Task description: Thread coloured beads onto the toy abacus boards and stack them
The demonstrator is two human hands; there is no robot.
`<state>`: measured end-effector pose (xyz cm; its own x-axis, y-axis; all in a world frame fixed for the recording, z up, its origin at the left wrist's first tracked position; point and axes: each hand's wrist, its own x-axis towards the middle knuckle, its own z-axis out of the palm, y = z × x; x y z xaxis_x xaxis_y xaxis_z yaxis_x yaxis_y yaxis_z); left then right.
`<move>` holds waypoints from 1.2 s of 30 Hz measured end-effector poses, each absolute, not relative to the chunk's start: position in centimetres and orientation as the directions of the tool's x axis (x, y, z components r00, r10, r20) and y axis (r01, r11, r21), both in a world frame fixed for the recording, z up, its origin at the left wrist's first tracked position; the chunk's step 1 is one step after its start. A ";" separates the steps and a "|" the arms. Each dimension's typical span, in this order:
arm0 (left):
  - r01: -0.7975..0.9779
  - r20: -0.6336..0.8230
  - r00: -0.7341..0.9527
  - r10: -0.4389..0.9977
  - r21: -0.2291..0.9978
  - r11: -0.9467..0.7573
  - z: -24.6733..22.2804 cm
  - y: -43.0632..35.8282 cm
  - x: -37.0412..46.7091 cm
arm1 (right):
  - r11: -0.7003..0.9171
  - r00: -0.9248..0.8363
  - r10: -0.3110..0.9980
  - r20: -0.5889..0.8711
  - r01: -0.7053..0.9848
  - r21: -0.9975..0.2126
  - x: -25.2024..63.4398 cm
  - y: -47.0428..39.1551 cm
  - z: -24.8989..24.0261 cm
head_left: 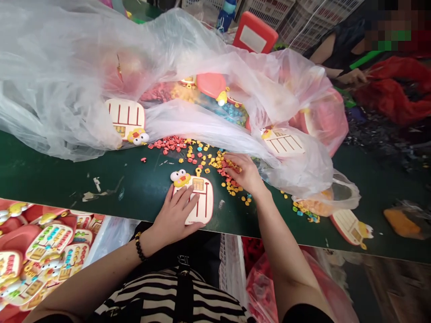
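My left hand (pixel 178 208) lies spread over a cream toy board (pixel 209 204) on the table, its thumb along the near edge. The board has a red rim, slots, and a yellow duck head (pixel 182 178) with bulging white eyes at its far left corner. To the right, my right hand (pixel 247 175) reaches into a scatter of small plastic pieces (pixel 232 186), mostly yellow and red. Its fingers curl towards the thumb, with a few pieces between them. Red pieces (pixel 171 144) are heaped farther off, by the edge of a clear plastic bag (pixel 202 119).
More duck boards lie at left (pixel 126 117), under plastic (pixel 284 142) and at right (pixel 350 226). A stack of filled boards (pixel 50 242) stands lower left. Mixed pieces (pixel 305 211) and a small orange packet (pixel 404 222) sit on the green table (pixel 111 179). Another person's hand (pixel 352 77) is upper right.
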<state>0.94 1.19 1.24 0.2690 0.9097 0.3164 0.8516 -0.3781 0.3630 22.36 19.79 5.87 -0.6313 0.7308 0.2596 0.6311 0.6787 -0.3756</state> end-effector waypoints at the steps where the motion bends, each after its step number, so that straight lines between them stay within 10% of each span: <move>1: 0.845 0.321 0.272 0.907 0.371 -0.385 1.2 1.2 0.9 | 0.641 -0.576 0.767 0.283 0.669 -0.377 22.4 19.2 6.0; 10: 0.858 0.331 0.268 0.905 0.346 -0.381 1.4 1.3 1.0 | 0.541 -0.536 0.841 0.079 0.837 -0.084 16.7 18.2 4.6; 19: 0.860 0.335 0.254 0.907 0.351 -0.371 1.5 1.1 1.0 | 0.558 -0.441 0.830 0.341 0.629 -0.542 18.3 14.1 5.0; 30: 0.856 0.339 0.255 0.906 0.357 -0.374 1.3 1.2 1.1 | 0.631 -0.502 0.750 0.431 0.738 -0.239 17.8 9.0 2.7; 36: 0.831 0.358 0.224 0.907 0.417 -0.370 1.1 1.2 1.1 | 0.586 -0.415 0.790 0.452 0.728 -0.357 17.0 6.6 2.4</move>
